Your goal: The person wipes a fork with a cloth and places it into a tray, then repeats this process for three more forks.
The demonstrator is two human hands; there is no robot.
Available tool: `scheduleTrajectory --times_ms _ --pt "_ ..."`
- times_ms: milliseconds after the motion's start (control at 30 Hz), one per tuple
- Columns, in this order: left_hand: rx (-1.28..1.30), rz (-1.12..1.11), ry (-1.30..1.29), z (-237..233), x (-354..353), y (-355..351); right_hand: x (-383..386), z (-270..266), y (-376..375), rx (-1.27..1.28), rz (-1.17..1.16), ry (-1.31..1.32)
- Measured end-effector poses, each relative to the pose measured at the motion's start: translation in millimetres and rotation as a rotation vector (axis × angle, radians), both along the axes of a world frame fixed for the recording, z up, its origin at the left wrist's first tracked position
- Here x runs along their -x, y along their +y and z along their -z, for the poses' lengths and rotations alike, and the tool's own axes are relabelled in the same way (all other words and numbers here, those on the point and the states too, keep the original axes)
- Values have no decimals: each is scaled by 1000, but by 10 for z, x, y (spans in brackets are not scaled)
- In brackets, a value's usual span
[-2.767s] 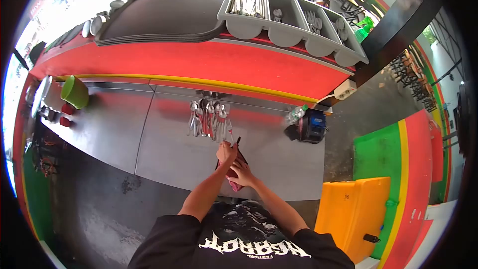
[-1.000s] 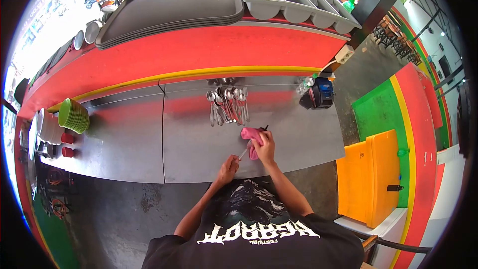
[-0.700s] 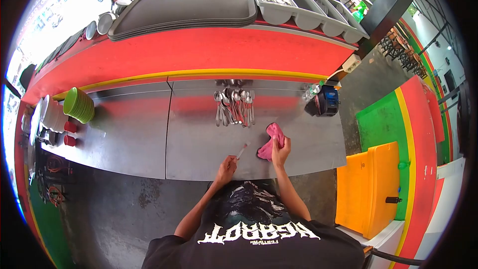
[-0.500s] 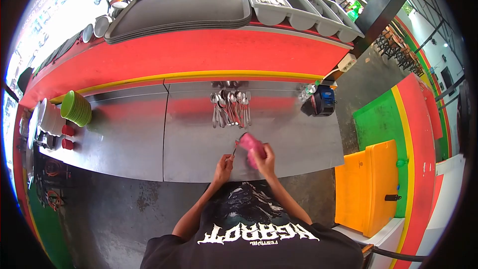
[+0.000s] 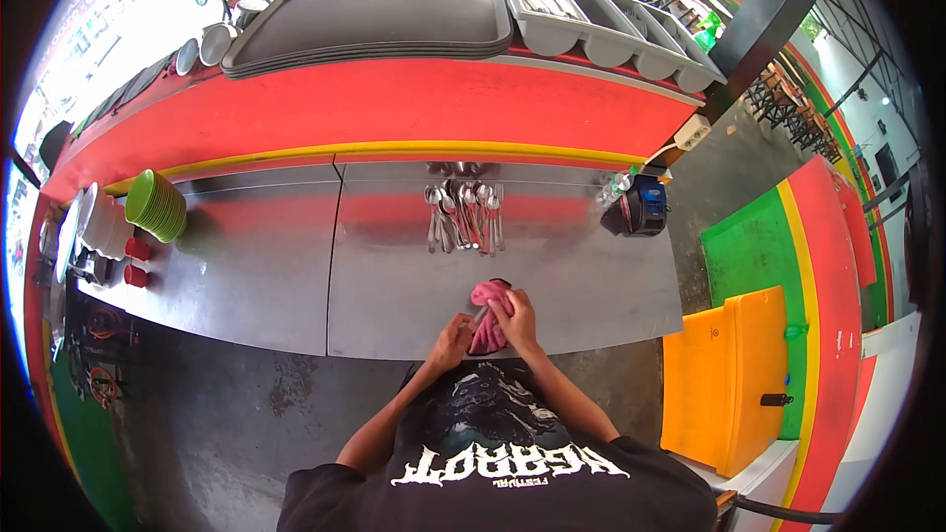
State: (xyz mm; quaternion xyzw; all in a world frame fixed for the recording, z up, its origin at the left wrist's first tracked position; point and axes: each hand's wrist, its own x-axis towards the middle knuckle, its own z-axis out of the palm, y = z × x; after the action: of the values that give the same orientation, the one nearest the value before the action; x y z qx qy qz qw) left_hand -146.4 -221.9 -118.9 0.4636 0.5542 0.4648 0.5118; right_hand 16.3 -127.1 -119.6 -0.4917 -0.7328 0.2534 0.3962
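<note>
Near the front edge of the metal table [image 5: 394, 300], my left hand [image 5: 454, 340] is closed on the handle of a piece of cutlery [image 5: 480, 315]. My right hand [image 5: 516, 319] grips a pink cloth [image 5: 488, 338], which is bunched around the upper part of that piece and hides its end. Beyond my hands, several spoons and forks [image 5: 465, 217] lie side by side on the table, handles toward me.
Green bowls [image 5: 155, 207], white dishes [image 5: 102, 225] and red cups [image 5: 135, 276] stand at the left. A dark blue bag [image 5: 645, 205] is at the right. Trays [image 5: 374, 15] and a grey cutlery holder [image 5: 601, 25] rest on the red ledge. An orange box [image 5: 724, 379] stands right.
The pink cloth has come closer to my left hand and now wraps the cutlery piece. My right hand has moved slightly left with it. The view has shifted slightly.
</note>
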Motion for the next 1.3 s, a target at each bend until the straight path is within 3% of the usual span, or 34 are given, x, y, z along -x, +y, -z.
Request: scheduleTrajectory --times_ms 167,300,400,567,700,767,867,900,1000,1100,1233,1300 --pt "7 24 45 -26 78 -33 -185 111 186 -67 157 -19" --pt "3 22 -27 -36 131 -26 -316 162 369 -18 376 126" --pt "-3 -56 -67 -16 126 23 -449 63 365 232 383 177" --pt "75 -107 -148 -80 150 79 -354 -108 127 560 104 575" --pt "118 -144 -114 -76 104 106 -85 -536 -235 559 -217 380" --pt "-21 -193 93 -23 59 116 63 -641 -365 514 -331 326" --pt "-156 -231 261 94 -10 111 202 -608 -406 280 -348 161" --pt "-189 -242 293 105 -26 105 260 -602 -409 270 -301 239" --pt "-115 -111 338 120 35 73 219 -451 -314 298 -217 143" --pt "-18 -35 188 -169 34 17 113 -261 -148 148 -71 101" --pt "6 -2 107 -223 30 -31 -166 -97 76 84 110 2" --pt "16 3 56 -240 19 -30 -248 -65 99 116 260 144"
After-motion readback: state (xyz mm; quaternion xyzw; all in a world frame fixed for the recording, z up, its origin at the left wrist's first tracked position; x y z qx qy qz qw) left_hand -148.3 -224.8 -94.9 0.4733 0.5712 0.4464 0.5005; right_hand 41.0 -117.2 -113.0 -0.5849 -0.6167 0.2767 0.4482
